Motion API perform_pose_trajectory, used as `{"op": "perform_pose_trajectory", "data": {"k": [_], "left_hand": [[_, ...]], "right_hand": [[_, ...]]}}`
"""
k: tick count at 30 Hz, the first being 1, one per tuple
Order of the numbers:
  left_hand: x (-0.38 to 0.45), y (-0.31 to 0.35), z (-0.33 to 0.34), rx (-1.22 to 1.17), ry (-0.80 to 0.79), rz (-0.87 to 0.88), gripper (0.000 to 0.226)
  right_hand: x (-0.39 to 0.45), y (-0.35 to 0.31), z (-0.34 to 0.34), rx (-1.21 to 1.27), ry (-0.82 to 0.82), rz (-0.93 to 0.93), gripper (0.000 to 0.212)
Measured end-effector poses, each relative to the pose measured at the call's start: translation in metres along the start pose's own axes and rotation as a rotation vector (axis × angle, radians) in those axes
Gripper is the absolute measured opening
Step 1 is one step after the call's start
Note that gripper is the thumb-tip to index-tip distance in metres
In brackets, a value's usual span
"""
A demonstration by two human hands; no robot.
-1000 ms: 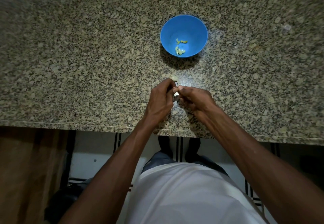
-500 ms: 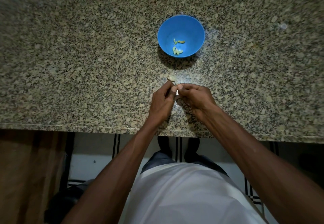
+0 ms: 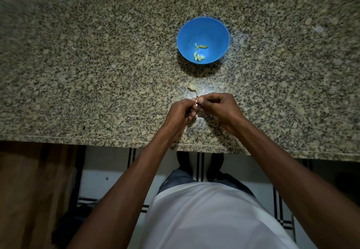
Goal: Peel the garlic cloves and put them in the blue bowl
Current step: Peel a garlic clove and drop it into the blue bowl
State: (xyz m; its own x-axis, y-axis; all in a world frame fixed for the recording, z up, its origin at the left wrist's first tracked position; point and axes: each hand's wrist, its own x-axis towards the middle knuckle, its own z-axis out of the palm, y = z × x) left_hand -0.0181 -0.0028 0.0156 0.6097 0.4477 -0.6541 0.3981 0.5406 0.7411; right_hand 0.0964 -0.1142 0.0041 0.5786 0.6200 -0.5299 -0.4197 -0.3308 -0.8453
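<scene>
Left hand point(image 3: 180, 113) and right hand point(image 3: 218, 108) together over the near middle of the granite counter point(image 3: 78, 73), fingertips meeting. Fingers of both curled in tight, pinching one small pale garlic clove point(image 3: 196, 102) between them; only a sliver of the clove showing at the pinch, the rest hidden by fingertips. Hard to tell how much skin remains on it. Just beyond the fingertips, a curled strip of pale peel point(image 3: 192, 89), its near end reaching down to the pinch; whether attached to the clove or lying loose on the stone, cannot tell.

Blue bowl point(image 3: 187, 32) farther back on the counter, straight ahead of the hands and apart from them, upright, dark shadow on its near side. Inside, on the bottom, a few peeled cloves point(image 3: 199, 52) in two small clusters, yellowish-green against the blue.

Forearms bare, stretching from the lower corners to the centre. White shirt point(image 3: 204, 219) filling the bottom middle. Below the counter edge, a light floor point(image 3: 101, 180) with dark stripes, dark shoes, and a brown wooden panel point(image 3: 29, 190) at the left.
</scene>
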Motion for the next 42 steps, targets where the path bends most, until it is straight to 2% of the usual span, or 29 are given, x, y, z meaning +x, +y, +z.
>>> {"op": "perform_pose_trajectory", "data": {"k": [3, 7, 12, 14, 17, 19, 21, 27, 36, 42], "left_hand": [[-0.002, 0.000, -0.003, -0.040, -0.013, -0.010, 0.032], [0.001, -0.003, -0.006, -0.082, -0.047, -0.030, 0.034], [0.005, -0.010, -0.008, -0.017, -0.016, -0.020, 0.032], [0.005, -0.014, -0.013, 0.073, 0.068, 0.038, 0.028], [0.002, -0.017, -0.019, 0.250, 0.218, 0.256, 0.010], [-0.001, -0.017, -0.020, 0.265, 0.181, 0.357, 0.019], [-0.004, -0.014, -0.019, 0.268, 0.124, 0.386, 0.027], [-0.001, -0.012, -0.017, 0.288, 0.141, 0.452, 0.020], [0.001, -0.014, -0.016, 0.249, 0.158, 0.408, 0.021], [0.000, -0.015, -0.012, 0.213, 0.164, 0.391, 0.019]], "right_hand": [[0.001, -0.003, -0.002, -0.015, -0.067, 0.011, 0.018], [-0.002, -0.004, -0.003, -0.040, -0.126, -0.040, 0.018], [-0.001, -0.005, 0.001, -0.102, -0.111, -0.074, 0.018], [-0.001, -0.004, 0.003, -0.126, -0.095, -0.085, 0.019], [0.001, 0.000, 0.002, -0.113, -0.057, -0.076, 0.022], [0.003, 0.003, -0.001, -0.102, -0.054, -0.065, 0.024], [0.002, 0.003, -0.003, -0.088, -0.063, -0.049, 0.025], [0.000, 0.001, -0.002, 0.000, -0.084, -0.060, 0.018], [-0.004, -0.003, -0.001, -0.004, -0.056, -0.104, 0.017], [0.001, -0.001, -0.002, -0.180, -0.030, -0.180, 0.017]]}}
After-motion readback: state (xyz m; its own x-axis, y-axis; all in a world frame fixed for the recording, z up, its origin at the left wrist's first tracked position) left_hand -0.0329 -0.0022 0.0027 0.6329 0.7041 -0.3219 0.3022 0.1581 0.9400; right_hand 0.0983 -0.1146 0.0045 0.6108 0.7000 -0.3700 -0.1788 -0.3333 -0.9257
